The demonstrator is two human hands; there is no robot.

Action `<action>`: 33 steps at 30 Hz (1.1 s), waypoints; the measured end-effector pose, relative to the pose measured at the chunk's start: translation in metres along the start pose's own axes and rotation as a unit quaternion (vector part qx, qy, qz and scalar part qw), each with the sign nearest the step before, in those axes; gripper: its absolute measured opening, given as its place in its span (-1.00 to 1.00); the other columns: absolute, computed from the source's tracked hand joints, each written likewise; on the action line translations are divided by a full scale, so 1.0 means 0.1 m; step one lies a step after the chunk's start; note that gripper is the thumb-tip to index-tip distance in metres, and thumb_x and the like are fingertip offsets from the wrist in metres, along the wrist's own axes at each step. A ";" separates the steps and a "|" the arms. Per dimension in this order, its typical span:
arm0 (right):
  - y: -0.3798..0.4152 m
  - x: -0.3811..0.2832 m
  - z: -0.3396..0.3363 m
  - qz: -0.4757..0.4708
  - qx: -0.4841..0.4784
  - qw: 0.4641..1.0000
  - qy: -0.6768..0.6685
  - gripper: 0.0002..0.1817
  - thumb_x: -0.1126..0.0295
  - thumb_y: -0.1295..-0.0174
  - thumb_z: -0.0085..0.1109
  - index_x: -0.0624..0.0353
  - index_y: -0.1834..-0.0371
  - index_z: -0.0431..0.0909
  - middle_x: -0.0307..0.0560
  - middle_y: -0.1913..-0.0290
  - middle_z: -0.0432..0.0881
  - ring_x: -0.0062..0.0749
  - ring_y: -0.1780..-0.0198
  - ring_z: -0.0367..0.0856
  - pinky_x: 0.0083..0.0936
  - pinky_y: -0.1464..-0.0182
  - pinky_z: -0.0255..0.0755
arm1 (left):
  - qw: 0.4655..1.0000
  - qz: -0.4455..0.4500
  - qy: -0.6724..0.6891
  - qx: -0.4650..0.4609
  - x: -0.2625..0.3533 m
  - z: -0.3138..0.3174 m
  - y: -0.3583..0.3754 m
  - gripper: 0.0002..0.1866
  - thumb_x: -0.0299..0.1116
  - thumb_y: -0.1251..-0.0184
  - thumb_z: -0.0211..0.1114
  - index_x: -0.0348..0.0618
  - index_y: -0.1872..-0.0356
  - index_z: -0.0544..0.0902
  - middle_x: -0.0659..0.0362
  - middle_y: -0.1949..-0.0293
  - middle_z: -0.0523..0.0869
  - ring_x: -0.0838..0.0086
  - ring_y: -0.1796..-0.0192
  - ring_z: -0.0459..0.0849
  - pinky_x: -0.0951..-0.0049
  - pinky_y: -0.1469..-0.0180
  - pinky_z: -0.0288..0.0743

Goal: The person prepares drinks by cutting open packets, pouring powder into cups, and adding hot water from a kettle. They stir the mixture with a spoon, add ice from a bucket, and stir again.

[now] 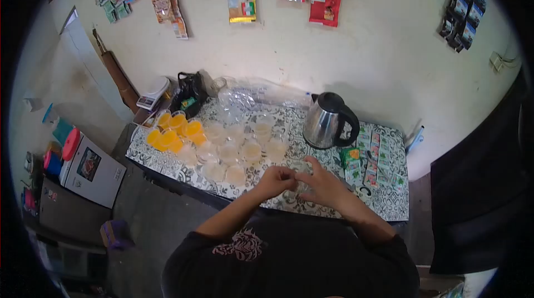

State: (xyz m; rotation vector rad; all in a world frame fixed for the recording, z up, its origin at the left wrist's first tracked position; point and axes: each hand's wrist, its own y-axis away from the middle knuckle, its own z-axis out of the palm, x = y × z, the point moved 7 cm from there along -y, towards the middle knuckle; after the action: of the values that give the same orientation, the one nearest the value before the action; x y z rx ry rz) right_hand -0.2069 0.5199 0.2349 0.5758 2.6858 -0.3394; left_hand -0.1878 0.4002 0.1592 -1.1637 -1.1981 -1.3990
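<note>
Near the front edge of the patterned table, my left hand (275, 181) is closed, its fingertips pinched together. Whatever it grips, if anything, is too small to make out. Facing it is my right hand (324, 185), with thumb and fingers apart and their tips close to the left fingertips. Something clear, perhaps plastic, shows faintly between and behind the hands. To their left stand several clear plastic cups (235, 174) with pale contents. Farther left are several cups of orange liquid (167, 140). Right of my right hand lie green sachets (351, 163) and a pair of scissors (364, 189).
A steel kettle (322, 122) with a black handle stands behind my hands. Clear plastic bags (239, 100), a black bag (189, 95) and a white scale (154, 93) sit at the back left. Strips of sachets (382, 156) lie right. A small fridge (92, 170) stands left.
</note>
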 end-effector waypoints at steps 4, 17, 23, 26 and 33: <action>0.15 -0.03 -0.14 -0.013 0.020 1.000 -0.006 -0.50 0.30 0.12 0.38 -0.03 0.04 0.46 0.10 -0.19 0.17 -0.10 0.17 0.57 -0.33 0.17 0.50 | 1.000 0.023 -0.017 -0.007 0.20 0.12 0.05 -0.87 -0.57 -0.11 0.23 -0.39 0.32 0.63 0.15 0.47 0.68 0.58 0.41 0.63 0.58 0.31 0.52; 0.47 -0.03 -0.20 0.019 0.049 0.994 -0.101 -0.50 0.37 0.11 0.34 -0.10 0.02 0.44 0.10 -0.07 0.24 0.04 0.07 0.51 -0.30 0.12 0.46 | 0.992 0.049 -0.098 -0.069 0.36 0.43 0.17 -0.85 -0.53 -0.13 0.22 -0.33 0.26 0.62 0.23 0.47 0.64 0.68 0.40 0.56 0.61 0.35 0.44; 0.37 -0.33 -0.23 -0.063 0.029 0.988 -0.137 -0.52 0.43 0.12 0.33 -0.06 0.07 0.42 0.14 -0.06 0.27 0.08 0.05 0.50 -0.28 0.11 0.46 | 0.957 -0.048 -0.039 -0.283 0.42 0.62 0.34 -0.89 -0.51 -0.20 0.16 -0.27 0.28 0.60 0.29 0.47 0.61 0.69 0.38 0.54 0.63 0.31 0.42; 0.34 -0.43 -0.30 -0.080 0.007 0.989 -0.126 -0.52 0.44 0.12 0.33 -0.05 0.07 0.40 0.18 -0.08 0.26 0.11 0.05 0.49 -0.25 0.09 0.45 | 0.972 -0.025 -0.085 -0.220 0.43 0.60 0.38 -0.89 -0.55 -0.21 0.12 -0.29 0.29 0.60 0.28 0.47 0.62 0.69 0.37 0.55 0.61 0.32 0.43; 0.33 -0.49 -0.51 -0.089 0.091 0.992 0.000 -0.54 0.39 0.14 0.37 -0.02 0.12 0.41 0.10 -0.10 0.26 -0.05 0.16 0.55 -0.31 0.16 0.48 | 0.994 0.010 -0.090 -0.062 0.61 0.39 0.38 -0.85 -0.62 -0.20 0.10 -0.36 0.27 0.62 0.20 0.40 0.68 0.66 0.33 0.59 0.62 0.27 0.46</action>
State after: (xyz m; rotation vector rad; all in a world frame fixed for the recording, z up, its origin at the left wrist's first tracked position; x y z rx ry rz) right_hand -0.1664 0.5484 0.2960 0.3859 2.7293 -0.6391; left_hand -0.1542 0.4309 0.2274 -1.4082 -1.2344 -1.3933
